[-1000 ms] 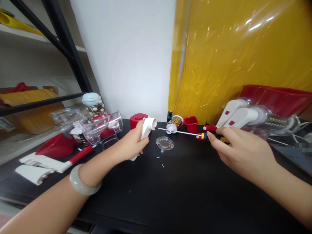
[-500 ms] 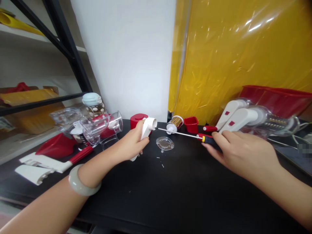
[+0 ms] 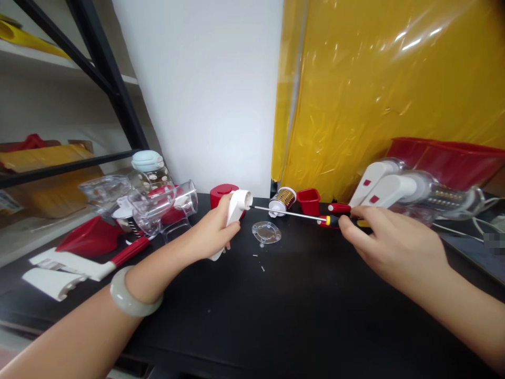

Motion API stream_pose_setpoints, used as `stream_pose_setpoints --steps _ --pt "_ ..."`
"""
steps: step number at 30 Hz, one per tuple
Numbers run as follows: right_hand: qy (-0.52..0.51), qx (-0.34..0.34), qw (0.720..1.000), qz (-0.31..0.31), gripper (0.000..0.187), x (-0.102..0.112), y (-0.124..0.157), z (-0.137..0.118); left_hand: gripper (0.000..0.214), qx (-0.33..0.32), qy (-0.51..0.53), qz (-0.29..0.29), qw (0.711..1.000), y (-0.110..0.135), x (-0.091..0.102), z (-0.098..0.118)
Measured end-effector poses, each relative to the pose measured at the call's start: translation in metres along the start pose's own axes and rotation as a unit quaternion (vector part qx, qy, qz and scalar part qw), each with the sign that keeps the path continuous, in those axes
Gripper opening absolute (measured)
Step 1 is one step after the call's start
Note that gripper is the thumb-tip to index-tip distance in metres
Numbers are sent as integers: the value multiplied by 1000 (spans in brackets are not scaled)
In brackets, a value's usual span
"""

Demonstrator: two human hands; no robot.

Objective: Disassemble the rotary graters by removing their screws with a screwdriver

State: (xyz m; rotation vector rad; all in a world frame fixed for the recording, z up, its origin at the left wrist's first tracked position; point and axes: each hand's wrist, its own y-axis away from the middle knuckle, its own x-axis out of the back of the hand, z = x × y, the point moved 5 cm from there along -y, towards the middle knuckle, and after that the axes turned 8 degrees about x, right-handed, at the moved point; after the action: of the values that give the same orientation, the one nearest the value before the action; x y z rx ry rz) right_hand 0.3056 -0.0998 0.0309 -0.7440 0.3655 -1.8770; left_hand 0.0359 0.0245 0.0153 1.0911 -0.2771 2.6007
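Note:
My left hand [image 3: 216,226] is wrapped round a white plastic handle part [image 3: 235,205], whose round hollow end faces right. A screwdriver [image 3: 292,213] with a black and yellow grip lies in the fingers of my right hand [image 3: 389,239]. Its long shaft points left, and the tip is at the hollow end of the white part; how deep it sits I cannot tell. Below the shaft, a clear plastic disc [image 3: 266,232] lies on the black table [image 3: 307,316]. Two small screws [image 3: 262,268] lie in front of it.
Behind the hands stand a red round part [image 3: 221,192], a grater drum [image 3: 283,201] and a red cup [image 3: 309,201]. Clear housings [image 3: 165,205], a red hopper [image 3: 90,237] and white pieces [image 3: 55,281] lie left. Assembled graters [image 3: 410,192] lean at right beside a red bin [image 3: 450,158].
My right hand's fingers have shifted on the screwdriver's grip, the thumb moving up and more of the grip showing. The white part and my left hand stay nearly in place.

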Motion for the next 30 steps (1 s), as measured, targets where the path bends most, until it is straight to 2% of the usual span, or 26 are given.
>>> stream_pose_setpoints --steps 3,8,14,16,22,27,30 --pt "-10 -16 1000 3 13 2 -2 2 63 -2 8 -2 1000 1 -1 1" --pt "-49 3 999 0 30 5 -11 -2 61 -10 14 -2 1000 0 0 2" --pt "-54 52 997 -23 20 -3 -6 -3 62 11 4 -1 1000 -3 1 -3" --pt "-43 57 997 -21 23 -4 -2 -2 61 13 10 -6 1000 -3 1 -3" --pt "3 -37 999 -29 19 -5 3 2 57 13 18 -21 1000 -2 -2 -3" --pt "6 -27 999 -33 45 1 -6 -1 59 -4 7 -32 999 -2 -5 -5" --pt "-12 -18 999 -37 39 3 -10 1 58 -5 3 -29 1000 -2 -4 -4"
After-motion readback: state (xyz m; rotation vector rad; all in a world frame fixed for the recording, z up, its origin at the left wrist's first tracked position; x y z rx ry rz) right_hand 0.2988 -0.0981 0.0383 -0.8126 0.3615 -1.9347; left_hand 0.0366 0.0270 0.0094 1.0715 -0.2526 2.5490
